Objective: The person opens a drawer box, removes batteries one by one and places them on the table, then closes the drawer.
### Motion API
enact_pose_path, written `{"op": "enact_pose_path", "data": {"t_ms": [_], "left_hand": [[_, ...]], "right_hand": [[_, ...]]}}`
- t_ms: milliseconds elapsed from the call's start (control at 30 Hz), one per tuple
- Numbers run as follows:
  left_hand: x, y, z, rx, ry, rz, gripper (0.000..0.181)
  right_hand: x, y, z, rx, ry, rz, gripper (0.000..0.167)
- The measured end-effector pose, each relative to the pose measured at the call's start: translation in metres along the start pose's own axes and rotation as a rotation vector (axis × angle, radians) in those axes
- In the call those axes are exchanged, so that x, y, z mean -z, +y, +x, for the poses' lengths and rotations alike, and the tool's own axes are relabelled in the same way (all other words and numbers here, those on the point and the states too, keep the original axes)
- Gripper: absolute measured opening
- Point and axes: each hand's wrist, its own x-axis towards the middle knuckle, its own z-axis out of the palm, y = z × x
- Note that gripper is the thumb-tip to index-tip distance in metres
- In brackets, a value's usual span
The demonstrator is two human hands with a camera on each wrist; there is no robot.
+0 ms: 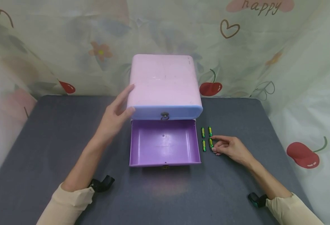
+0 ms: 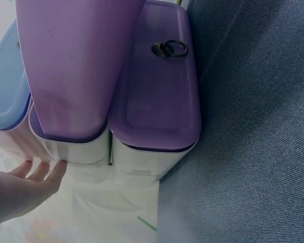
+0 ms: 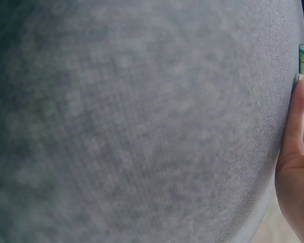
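1. Your right hand [image 1: 229, 147] has thumb and index fingertip pinching the near right battery [image 1: 211, 143] by its two ends, the other fingers curled behind. The battery is on the table just right of the open drawer, slightly slanted.
2. Grip lightly: a smooth, round shell is likely to roll or pop out if squeezed off its axis. Mind your index fingertip, which is just beside the far right battery [image 1: 210, 131] and could knock it.
3. Your left hand [image 1: 114, 115] is spread against the cabinet [image 1: 165, 81], thumb at the front edge, fingers along the side. Use it as a light brace; a hard push might slide the cabinet.
4. Two more lie to the left, the far left battery [image 1: 202, 132] and the near left battery [image 1: 204, 146]: small green-and-yellow cylinders.
5. The open drawer [image 1: 165, 147] is glossy purple, apparently plastic, a shallow straight-walled tray. Below it, a shut purple drawer [image 2: 157, 96] has a dark metal ring [image 2: 176, 48].
6. The cabinet's top is pink with rounded corners; the table [image 1: 69, 140] wears grey, finely woven cloth.
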Motion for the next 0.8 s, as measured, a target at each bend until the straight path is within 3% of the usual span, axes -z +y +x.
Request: {"op": "enact_pose_path", "data": {"t_ms": [533,800], "left_hand": [[0.0000,0.0006,0.0001,0.000,0.008,0.002,0.060],[0.0005,-0.0016,-0.0002,-0.003,0.013,0.005,0.060]], "right_hand": [[-0.0007,-0.0026,-0.0003,-0.017,0.009,-0.025,0.043],[-0.0002,-0.0007,-0.0015,-0.020,-0.002,0.053,0.045]]}}
